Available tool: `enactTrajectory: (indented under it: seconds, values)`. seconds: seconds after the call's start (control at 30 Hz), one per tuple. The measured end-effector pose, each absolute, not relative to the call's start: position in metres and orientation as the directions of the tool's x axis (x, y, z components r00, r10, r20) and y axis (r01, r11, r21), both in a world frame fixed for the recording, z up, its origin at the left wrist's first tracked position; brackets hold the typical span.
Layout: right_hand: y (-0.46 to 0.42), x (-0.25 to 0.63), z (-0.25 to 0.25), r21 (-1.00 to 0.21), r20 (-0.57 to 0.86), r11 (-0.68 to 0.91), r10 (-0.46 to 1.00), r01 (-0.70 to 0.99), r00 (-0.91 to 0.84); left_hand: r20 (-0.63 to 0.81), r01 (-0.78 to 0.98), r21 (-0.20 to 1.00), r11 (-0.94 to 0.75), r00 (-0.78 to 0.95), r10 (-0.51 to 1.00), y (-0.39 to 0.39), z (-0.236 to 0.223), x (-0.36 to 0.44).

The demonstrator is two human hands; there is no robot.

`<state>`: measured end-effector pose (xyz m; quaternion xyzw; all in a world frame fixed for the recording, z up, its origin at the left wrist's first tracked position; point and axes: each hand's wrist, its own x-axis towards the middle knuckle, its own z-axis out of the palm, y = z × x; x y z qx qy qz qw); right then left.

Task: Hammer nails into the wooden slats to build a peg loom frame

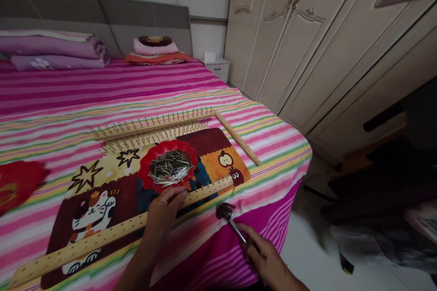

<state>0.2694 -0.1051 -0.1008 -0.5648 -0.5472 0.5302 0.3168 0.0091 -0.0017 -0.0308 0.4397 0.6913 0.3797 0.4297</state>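
Note:
My left hand (165,211) rests on a long wooden strip with a row of holes (102,236), fingers curled together near the edge of a red dish (145,163) full of thin metal nails (170,167). My right hand (264,254) grips the handle of a small hammer (228,215), whose dark head lies at the bed's edge. Behind the dish lie two wooden strips with upright nails (150,127) and another holed strip (238,138). All lie on a cartoon-cat mat (95,200).
The bed has a pink striped sheet (102,86), folded purple blankets (51,50) and pillows (155,50) at the headboard. A red cloth (17,182) lies at the left. A cream wardrobe (307,32) stands at the right, with dark clutter on the floor (375,191).

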Motion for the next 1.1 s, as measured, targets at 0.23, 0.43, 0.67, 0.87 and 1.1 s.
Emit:
enactTrajectory:
  seconds: [0.23, 0.43, 0.67, 0.87, 1.1]
  values:
    - [-0.106, 0.271, -0.103, -0.933, -0.244, -0.182, 0.954, 0.310, -0.174, -0.308, 0.256, 0.891, 0.375, -0.265, 0.914, -0.001, -0.023, 0.009]
    - [-0.106, 0.269, -0.100, -0.941, -0.244, -0.193, 0.956, 0.278, -0.161, -0.334, 0.159, 0.909, 0.384, -0.273, 0.902, 0.000, -0.024, 0.009]
    - [-0.106, 0.269, -0.103, -0.943, -0.239, -0.190, 0.958, 0.272, -0.159, -0.251, 0.334, 0.887, 0.319, -0.230, 0.940, 0.000, -0.031, 0.009]
    - [-0.107, 0.269, -0.096, -0.930, -0.254, -0.193, 0.952, 0.312, -0.171, -0.100, 0.566, 0.802, 0.190, -0.187, 0.977, -0.001, -0.023, 0.015]
    - [-0.100, 0.247, -0.043, -0.954, -0.217, -0.146, 0.939, 0.263, -0.267, 0.005, 0.632, 0.770, 0.087, -0.141, 0.990, -0.002, -0.031, 0.017]
